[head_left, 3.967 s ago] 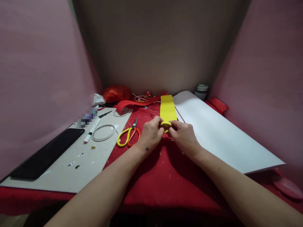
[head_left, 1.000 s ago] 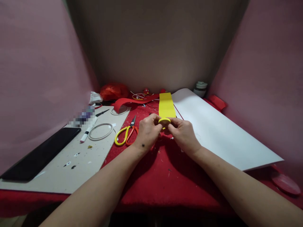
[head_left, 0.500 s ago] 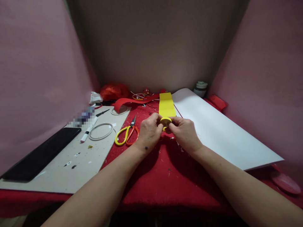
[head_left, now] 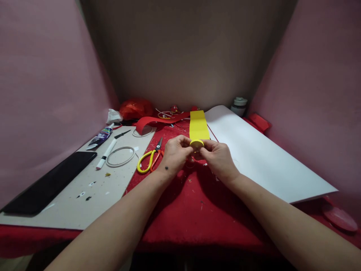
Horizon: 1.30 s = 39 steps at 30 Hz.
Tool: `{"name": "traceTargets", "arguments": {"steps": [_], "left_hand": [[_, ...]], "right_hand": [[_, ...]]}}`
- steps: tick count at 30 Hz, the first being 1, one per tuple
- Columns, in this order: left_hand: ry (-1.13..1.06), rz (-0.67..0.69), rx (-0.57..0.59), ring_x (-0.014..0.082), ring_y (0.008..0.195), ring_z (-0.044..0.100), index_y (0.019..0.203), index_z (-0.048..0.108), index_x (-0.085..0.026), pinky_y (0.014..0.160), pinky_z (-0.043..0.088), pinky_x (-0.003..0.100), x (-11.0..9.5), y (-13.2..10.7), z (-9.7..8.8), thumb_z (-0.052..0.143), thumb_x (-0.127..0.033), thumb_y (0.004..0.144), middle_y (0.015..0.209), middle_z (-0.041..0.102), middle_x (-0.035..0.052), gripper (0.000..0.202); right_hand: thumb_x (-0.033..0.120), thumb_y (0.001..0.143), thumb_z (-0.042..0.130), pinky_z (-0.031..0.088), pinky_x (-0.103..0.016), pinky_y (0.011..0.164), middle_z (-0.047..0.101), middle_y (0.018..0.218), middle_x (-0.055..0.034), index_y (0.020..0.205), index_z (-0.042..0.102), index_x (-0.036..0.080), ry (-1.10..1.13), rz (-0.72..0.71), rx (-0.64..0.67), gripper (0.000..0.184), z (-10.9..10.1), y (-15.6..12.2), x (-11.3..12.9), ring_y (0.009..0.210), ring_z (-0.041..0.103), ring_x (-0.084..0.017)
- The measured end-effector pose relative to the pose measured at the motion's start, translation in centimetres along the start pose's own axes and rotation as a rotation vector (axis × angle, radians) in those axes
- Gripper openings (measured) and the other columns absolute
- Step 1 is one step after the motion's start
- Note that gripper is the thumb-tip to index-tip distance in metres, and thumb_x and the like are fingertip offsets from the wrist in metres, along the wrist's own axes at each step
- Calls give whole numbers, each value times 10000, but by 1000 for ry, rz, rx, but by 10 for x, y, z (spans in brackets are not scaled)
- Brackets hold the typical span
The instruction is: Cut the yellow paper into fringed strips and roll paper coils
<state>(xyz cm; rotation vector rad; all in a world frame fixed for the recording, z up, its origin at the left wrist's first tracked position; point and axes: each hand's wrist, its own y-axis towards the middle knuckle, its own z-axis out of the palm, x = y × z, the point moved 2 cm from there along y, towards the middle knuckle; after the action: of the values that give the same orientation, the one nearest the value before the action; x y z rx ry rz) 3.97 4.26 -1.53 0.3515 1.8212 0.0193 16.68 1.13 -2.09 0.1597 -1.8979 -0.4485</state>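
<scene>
Between my two hands is a round yellow piece with a ridged edge (head_left: 197, 143), which looks like coiled corrugated paper. My left hand (head_left: 177, 152) pinches its left side with thumb and fingertips. On the other side, my right hand (head_left: 218, 156) grips it the same way. Just behind lies a flat yellow strip (head_left: 199, 124), its near end hidden by the hands. Scissors with one yellow and one red handle (head_left: 150, 158) rest on the red cloth left of my left hand, partly covered by it.
A grey board (head_left: 113, 195) at left carries a black flat slab (head_left: 50, 184), a white marker (head_left: 106, 153), a glue tube (head_left: 100, 136) and a wire coil (head_left: 120, 157). White sheet (head_left: 262, 162) lies right. Behind are a red corrugated strip (head_left: 152, 122), red bag (head_left: 137, 109) and jar (head_left: 239, 106).
The yellow piece has turned slightly in my fingers, and its lower part no longer shows. My left wrist has shifted a little left, covering more of the red scissor handle.
</scene>
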Motion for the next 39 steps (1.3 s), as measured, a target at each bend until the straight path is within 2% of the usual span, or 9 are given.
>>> {"name": "traceTargets", "arguments": {"steps": [4,7,13,17,22,27,31,35,39], "left_hand": [[207,211,-93,113,602,569,747,579,-174,571,438,217,-1,0,-1,549,-118,705,682,626,-1,76],[149,167,-78,116,574,556,750,569,-167,534,423,217,1,0,-1,556,-169,718,666,617,6,35],[382,294,-137,121,610,551,768,569,-182,595,408,233,-1,-2,0,527,-99,698,672,614,-3,117],[185,124,-56,112,522,550,745,540,-183,514,408,219,3,0,1,535,-144,717,637,615,-12,48],[333,267,-139,123,602,558,751,558,-185,586,417,233,0,0,0,533,-87,693,661,614,-5,117],[113,75,6,111,504,548,754,525,-183,496,407,221,4,1,2,544,-160,725,640,619,-9,41],[234,204,-123,107,556,542,710,553,-178,534,405,215,-1,1,-1,572,-136,692,622,594,-16,49],[68,76,-29,108,505,548,749,550,-170,490,412,214,3,2,2,576,-192,711,625,613,-9,51],[270,240,-130,100,576,540,733,573,-170,558,408,208,2,1,1,539,-115,697,650,611,-11,74]], "right_hand": [[128,737,501,508,-286,675,715,758,-49,854,712,161,-61,-16,-50,244,-1,0,2,659,656,-156],[170,762,499,521,-284,657,715,760,-55,867,699,141,143,58,29,227,1,0,0,662,667,-161],[116,733,495,501,-294,677,716,741,-50,829,718,171,-182,-30,-75,250,-1,0,3,652,656,-167],[132,757,470,514,-284,653,719,757,-57,881,714,153,-21,17,3,275,0,0,1,645,665,-164],[121,750,491,489,-297,709,725,794,-61,842,725,168,-281,-113,-115,255,-1,-1,4,701,658,-176],[132,770,485,464,-265,629,711,713,-40,793,714,168,-292,-121,-86,233,-2,-1,7,629,631,-154],[126,766,487,450,-271,635,706,715,-49,765,708,167,-366,-165,-111,225,-3,-1,9,634,622,-156],[104,752,468,454,-256,620,702,681,-38,773,705,158,-229,-50,-43,244,-2,0,6,613,628,-147],[108,742,482,441,-270,639,717,734,-57,787,715,155,-380,-114,-117,242,-2,-1,7,631,623,-157]]}}
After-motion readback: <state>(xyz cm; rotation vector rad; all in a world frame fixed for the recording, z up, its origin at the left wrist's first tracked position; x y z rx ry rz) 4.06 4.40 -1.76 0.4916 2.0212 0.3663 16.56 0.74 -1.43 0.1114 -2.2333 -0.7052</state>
